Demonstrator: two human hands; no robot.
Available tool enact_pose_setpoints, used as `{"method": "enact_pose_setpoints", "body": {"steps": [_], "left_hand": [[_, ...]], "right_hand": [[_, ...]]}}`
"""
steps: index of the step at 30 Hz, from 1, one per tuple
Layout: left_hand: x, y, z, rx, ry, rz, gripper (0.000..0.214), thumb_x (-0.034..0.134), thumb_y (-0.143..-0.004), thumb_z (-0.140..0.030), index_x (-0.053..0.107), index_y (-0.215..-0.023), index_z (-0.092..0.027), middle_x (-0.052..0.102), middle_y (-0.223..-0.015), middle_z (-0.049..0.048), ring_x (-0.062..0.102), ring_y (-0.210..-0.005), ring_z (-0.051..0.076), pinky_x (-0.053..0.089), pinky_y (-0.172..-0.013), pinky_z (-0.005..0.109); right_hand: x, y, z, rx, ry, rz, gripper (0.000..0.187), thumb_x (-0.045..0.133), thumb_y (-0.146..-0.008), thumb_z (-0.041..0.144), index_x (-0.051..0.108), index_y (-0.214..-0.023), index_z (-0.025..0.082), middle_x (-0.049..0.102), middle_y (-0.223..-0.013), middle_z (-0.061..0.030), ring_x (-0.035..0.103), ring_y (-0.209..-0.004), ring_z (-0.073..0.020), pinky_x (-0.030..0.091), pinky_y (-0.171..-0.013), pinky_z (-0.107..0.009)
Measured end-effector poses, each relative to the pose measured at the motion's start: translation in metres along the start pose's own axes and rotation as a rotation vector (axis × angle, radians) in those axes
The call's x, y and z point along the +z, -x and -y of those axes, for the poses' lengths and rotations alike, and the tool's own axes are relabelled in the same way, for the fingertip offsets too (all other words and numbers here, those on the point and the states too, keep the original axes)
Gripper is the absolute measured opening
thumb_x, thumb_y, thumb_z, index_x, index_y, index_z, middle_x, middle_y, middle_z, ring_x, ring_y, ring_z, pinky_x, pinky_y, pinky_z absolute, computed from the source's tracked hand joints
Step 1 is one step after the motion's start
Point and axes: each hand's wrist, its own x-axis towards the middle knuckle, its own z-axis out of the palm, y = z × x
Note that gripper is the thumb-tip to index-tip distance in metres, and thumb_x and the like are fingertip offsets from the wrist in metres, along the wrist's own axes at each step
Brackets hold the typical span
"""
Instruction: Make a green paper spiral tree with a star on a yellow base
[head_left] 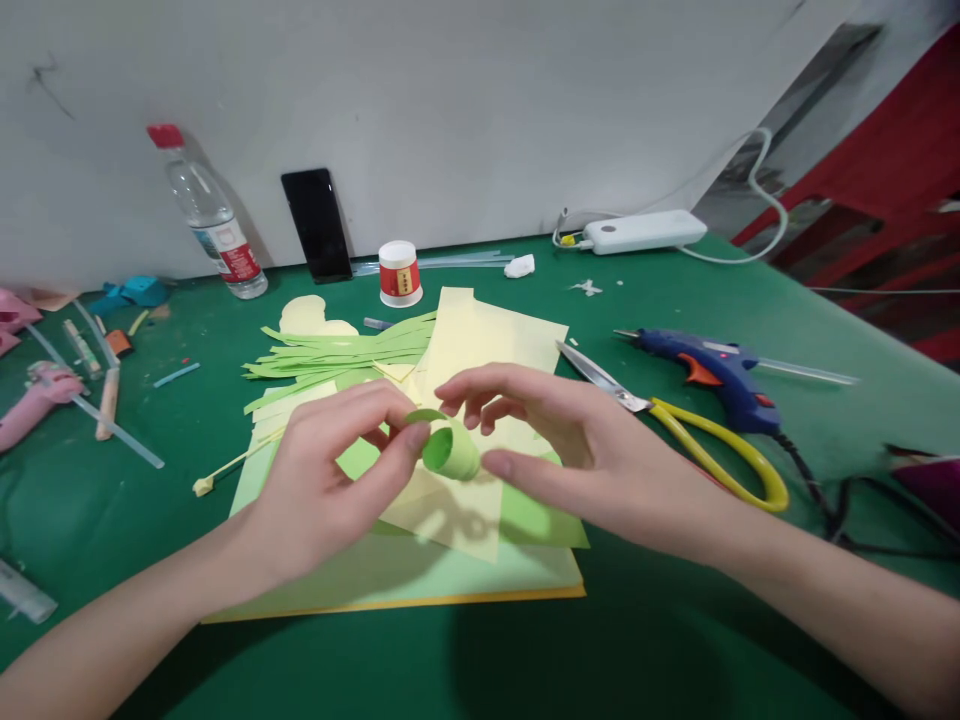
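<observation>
A small roll of green paper (450,452) sits between my two hands above a stack of yellow and green sheets (420,560). My left hand (330,480) pinches the roll's left end with thumb and fingertips. My right hand (570,440) holds its right side, thumb below and fingers curled over the top. Behind the hands lies a fan of green paper strips (337,355) on the pale yellow paper (487,335).
Yellow-handled scissors (675,425) and a blue glue gun (712,370) lie right of the sheets on the green table (675,640). At the back stand a water bottle (214,225), a dark phone (316,225), a small red jar (399,273) and a white power strip (645,231). A pink glue gun (37,395) and glue sticks lie left.
</observation>
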Motion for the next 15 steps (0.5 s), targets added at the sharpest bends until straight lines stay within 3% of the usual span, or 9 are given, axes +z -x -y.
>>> {"method": "enact_pose_setpoints", "body": {"steps": [3, 6, 9, 12, 15], "left_hand": [[0.001, 0.000, 0.001, -0.028, 0.022, 0.016, 0.023, 0.047, -0.085, -0.019, 0.049, -0.063, -0.018, 0.055, -0.059, -0.0010, 0.050, -0.057, 0.011, 0.038, -0.052, 0.025], [0.003, 0.002, 0.002, -0.050, 0.033, 0.052, 0.022, 0.046, -0.085, -0.017, 0.049, -0.063, -0.017, 0.053, -0.058, -0.0024, 0.047, -0.055, 0.010, 0.038, -0.051, 0.024], [0.005, 0.005, 0.006, -0.119, 0.158, 0.032, 0.009, 0.045, -0.086, -0.016, 0.051, -0.081, -0.020, 0.054, -0.073, -0.0019, 0.052, -0.064, 0.010, 0.044, -0.055, 0.021], [0.006, 0.006, 0.012, -0.143, 0.389, -0.042, 0.020, 0.044, -0.087, -0.017, 0.047, -0.106, -0.024, 0.052, -0.096, 0.0017, 0.055, -0.085, 0.012, 0.051, -0.064, 0.021], [0.006, 0.005, 0.015, -0.150, 0.539, -0.022, 0.022, 0.045, -0.089, -0.021, 0.048, -0.110, -0.024, 0.052, -0.100, 0.0036, 0.054, -0.092, 0.014, 0.052, -0.073, 0.024]], "right_hand": [[0.004, 0.001, 0.001, -0.011, -0.008, 0.024, 0.036, 0.062, -0.072, 0.019, 0.055, -0.107, 0.019, 0.062, -0.104, -0.0045, 0.056, -0.096, -0.0177, 0.049, -0.078, -0.030], [0.008, 0.001, 0.002, -0.033, -0.063, -0.041, 0.023, 0.060, -0.073, 0.017, 0.058, -0.096, 0.017, 0.065, -0.092, -0.0034, 0.058, -0.084, -0.0145, 0.050, -0.074, -0.028], [0.009, 0.001, 0.003, -0.036, -0.061, -0.107, 0.016, 0.060, -0.073, 0.018, 0.059, -0.089, 0.016, 0.065, -0.084, -0.0025, 0.059, -0.077, -0.0129, 0.050, -0.070, -0.026], [0.006, 0.002, 0.004, -0.078, 0.058, -0.174, 0.016, 0.062, -0.072, 0.018, 0.059, -0.089, 0.017, 0.065, -0.082, -0.0019, 0.058, -0.073, -0.0125, 0.050, -0.067, -0.024], [0.001, 0.002, 0.005, -0.183, 0.267, -0.209, 0.017, 0.063, -0.073, 0.019, 0.059, -0.090, 0.017, 0.064, -0.079, -0.0017, 0.057, -0.067, -0.0119, 0.050, -0.064, -0.024]]}}
